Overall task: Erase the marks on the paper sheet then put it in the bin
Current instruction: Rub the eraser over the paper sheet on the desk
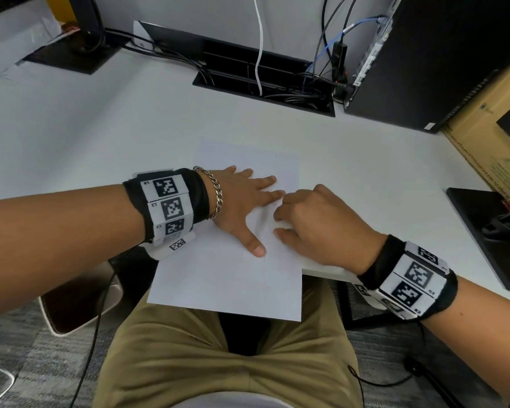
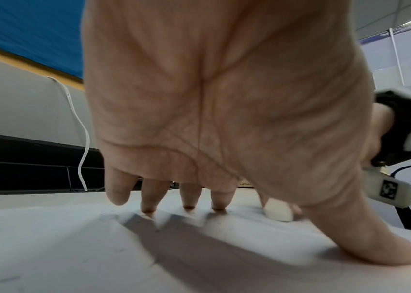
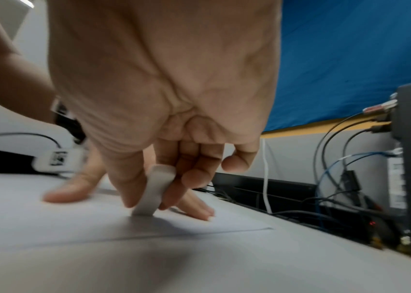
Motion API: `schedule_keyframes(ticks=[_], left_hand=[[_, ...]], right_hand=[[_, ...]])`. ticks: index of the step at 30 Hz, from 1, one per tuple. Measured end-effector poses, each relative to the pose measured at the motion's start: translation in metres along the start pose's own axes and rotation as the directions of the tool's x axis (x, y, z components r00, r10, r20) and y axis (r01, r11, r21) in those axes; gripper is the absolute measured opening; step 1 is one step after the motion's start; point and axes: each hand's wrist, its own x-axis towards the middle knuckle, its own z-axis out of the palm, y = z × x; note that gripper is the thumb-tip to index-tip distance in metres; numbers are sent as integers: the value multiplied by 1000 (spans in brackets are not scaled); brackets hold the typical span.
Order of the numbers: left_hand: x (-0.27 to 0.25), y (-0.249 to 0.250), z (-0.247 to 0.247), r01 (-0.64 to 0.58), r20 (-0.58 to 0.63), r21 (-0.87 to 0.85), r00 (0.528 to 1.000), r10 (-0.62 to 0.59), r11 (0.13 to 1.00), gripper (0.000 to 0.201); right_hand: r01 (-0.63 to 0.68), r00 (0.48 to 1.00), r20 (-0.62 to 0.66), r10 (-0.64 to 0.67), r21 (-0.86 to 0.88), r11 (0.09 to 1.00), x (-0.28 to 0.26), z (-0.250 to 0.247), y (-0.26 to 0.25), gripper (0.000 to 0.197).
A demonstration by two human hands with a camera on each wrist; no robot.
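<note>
Khaki-clad knees sit under the desk (image 1: 100,119) edge in the head view, where the paper sheet (image 1: 227,275) overhangs toward the lap; the left hand (image 1: 242,201) lies spread flat on it, the right hand (image 1: 315,222) pinching a white eraser (image 1: 283,226). No bin shows.

Left wrist view: only fingertips (image 2: 149,208) and thumb press down, so a hard stroke could buckle or tear the sheet.

Right wrist view: the eraser (image 3: 153,192) stands on edge, likely to slip sideways.
</note>
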Motion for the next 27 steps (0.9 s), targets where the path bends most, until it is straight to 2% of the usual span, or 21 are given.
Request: schedule_keyframes(ticks=[6, 9, 15, 20, 24, 27], left_hand=[[1, 1, -1, 11, 4, 16, 1000, -11, 1000, 135], [1, 2, -2, 18, 9, 13, 1000, -19, 1000, 134], [-5, -3, -7, 1, 37, -29, 999, 0, 1000, 127], [-4, -6, -9, 5, 50, -63, 999, -1, 998, 129], [-1, -6, -9, 21, 57, -61, 998, -17, 998, 131], [1, -5, -8, 18, 54, -51, 998, -15, 999, 132]], right_hand=[[-101, 994, -30, 102, 15, 995, 7, -2, 14, 35], [-72, 997, -30, 72, 10, 997, 6, 1, 11, 34], [-112, 993, -37, 114, 35, 993, 12, -1, 26, 36], [-64, 997, -47, 66, 50, 997, 10, -1, 25, 34], [61, 998, -10, -61, 16, 998, 1, -2, 17, 32], [29, 998, -48, -29, 11, 1000, 6, -2, 21, 32]])
